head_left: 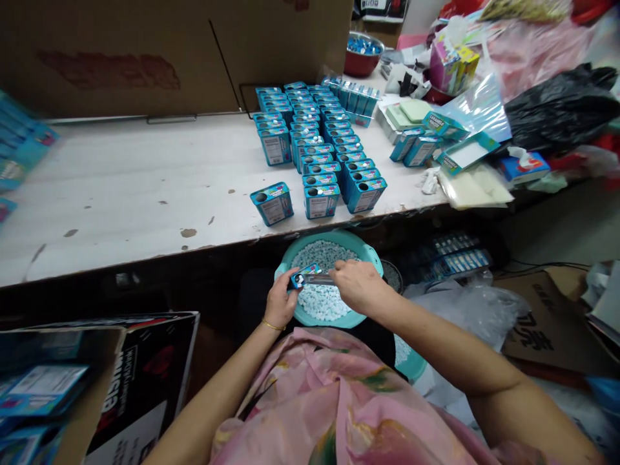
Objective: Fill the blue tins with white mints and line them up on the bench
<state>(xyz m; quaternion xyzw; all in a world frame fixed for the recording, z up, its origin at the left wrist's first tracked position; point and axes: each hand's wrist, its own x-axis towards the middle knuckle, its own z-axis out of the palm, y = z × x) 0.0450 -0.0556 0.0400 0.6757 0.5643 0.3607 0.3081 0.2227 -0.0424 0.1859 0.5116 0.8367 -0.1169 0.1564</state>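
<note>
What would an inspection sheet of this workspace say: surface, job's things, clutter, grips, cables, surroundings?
Surface: white tabletop, scuffed, with chipped patches and a worn front edge.
Job's things: blue containers stand in rows on the tabletop; teal basin of small white pellets sits below its front edge.
Clutter: black bag, open blue tray and plastic wrapping crowd the right end.
Grips: left grip holds a small blue container over the basin; right grip holds a narrow tool at its opening.
Cables: thin dark line at right, possibly a cord.
Surroundings: brown cardboard behind; printed carton lower left.
</note>
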